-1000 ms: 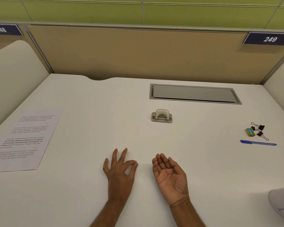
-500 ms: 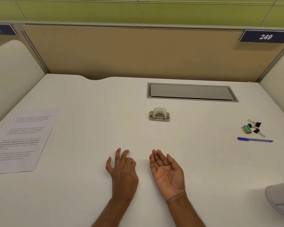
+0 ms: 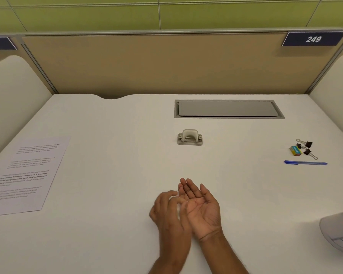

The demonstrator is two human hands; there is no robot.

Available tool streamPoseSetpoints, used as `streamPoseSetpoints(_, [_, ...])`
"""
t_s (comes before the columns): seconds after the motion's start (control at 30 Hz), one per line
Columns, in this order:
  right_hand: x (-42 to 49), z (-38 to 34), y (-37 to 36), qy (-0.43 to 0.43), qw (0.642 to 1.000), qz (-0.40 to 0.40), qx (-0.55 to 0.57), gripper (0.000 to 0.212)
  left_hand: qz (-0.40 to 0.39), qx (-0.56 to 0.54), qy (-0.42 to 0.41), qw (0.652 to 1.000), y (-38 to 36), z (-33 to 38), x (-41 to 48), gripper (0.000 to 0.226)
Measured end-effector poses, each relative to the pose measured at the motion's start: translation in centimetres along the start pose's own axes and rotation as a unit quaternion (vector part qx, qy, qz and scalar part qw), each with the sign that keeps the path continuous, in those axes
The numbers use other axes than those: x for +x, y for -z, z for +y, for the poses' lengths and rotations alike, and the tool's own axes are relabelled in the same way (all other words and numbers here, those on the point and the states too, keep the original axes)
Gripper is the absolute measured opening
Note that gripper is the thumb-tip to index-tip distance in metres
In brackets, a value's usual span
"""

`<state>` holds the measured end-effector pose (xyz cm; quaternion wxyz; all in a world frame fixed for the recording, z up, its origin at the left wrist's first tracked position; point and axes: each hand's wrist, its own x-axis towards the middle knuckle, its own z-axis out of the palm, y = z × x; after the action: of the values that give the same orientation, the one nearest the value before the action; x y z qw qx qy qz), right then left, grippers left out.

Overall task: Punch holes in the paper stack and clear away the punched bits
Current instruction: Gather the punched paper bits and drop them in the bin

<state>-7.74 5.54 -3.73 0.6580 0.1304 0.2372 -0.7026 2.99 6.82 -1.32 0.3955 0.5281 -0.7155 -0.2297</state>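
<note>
We count one hole punch [image 3: 190, 137] at centre, one paper stack [image 3: 26, 175] at left, three binder clips [image 3: 307, 148], one pen [image 3: 305, 163]; left hand [image 3: 169, 216] and right hand [image 3: 201, 208], grip loose, empty.

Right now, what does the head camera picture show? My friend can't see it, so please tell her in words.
A person's left hand brushes against their cupped, palm-up right hand low over a white desk. A small grey hole punch sits further back, a printed white paper stack lies far left, and a blue pen with black binder clips lies right.

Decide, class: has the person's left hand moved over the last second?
Yes. The left hand has slid right to meet the upturned right hand, nearer the desk's front edge and further from the hole punch.
</note>
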Motion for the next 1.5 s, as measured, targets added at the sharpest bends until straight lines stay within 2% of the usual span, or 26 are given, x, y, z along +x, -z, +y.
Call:
streamPoseSetpoints(0.2, [-0.2,-0.1,0.4,-0.002,1.0,0.004,-0.024,0.044,-0.072,0.014,-0.002,0.997,-1.0,1.7,-1.3,0.016])
streamPoseSetpoints(0.33, [-0.1,0.0,0.5,0.0,1.0,0.01,-0.021,0.045,-0.089,-0.011,0.014,0.996,-0.7,1.6,-1.0,0.022])
streamPoseSetpoints(0.5, [-0.1,-0.1,0.5,-0.004,1.0,0.007,-0.01,0.044,-0.058,-0.061,0.034,0.996,-0.3,1.5,-1.0,0.029])
streamPoseSetpoints(0.63, [-0.2,-0.3,0.4,-0.004,1.0,-0.001,0.01,0.043,0.036,-0.064,0.054,0.996,1.0,-0.3,0.4,0.026])
streamPoseSetpoints(0.7, [-0.2,-0.4,0.5,0.001,1.0,-0.005,0.031,0.043,0.069,-0.049,0.104,0.991,1.7,-2.1,1.4,0.023])
streamPoseSetpoints(0.8, [-0.3,-0.5,0.8,0.006,0.999,-0.009,0.053,0.044,0.044,-0.022,0.161,0.986,2.5,-4.3,2.6,0.023])
streamPoseSetpoints(0.93, [-0.2,-0.5,0.9,0.005,0.998,-0.015,0.065,0.045,-0.009,0.02,0.155,0.988,2.2,-5.3,3.6,0.023])
streamPoseSetpoints(1.2, [-0.2,-0.5,1.0,-0.002,0.998,-0.014,0.061,0.047,-0.019,0.06,0.144,0.988,1.6,-4.8,4.5,0.003])
streamPoseSetpoints(1.4, [-0.3,-0.4,0.7,0.004,0.999,-0.007,0.054,0.046,-0.057,0.174,0.077,0.98,1.2,-4.4,4.7,0.015])
streamPoseSetpoints(1.5, [-0.3,-0.3,0.5,0.005,0.999,-0.007,0.052,0.045,-0.077,0.205,0.079,0.973,0.5,-4.3,4.6,0.018])
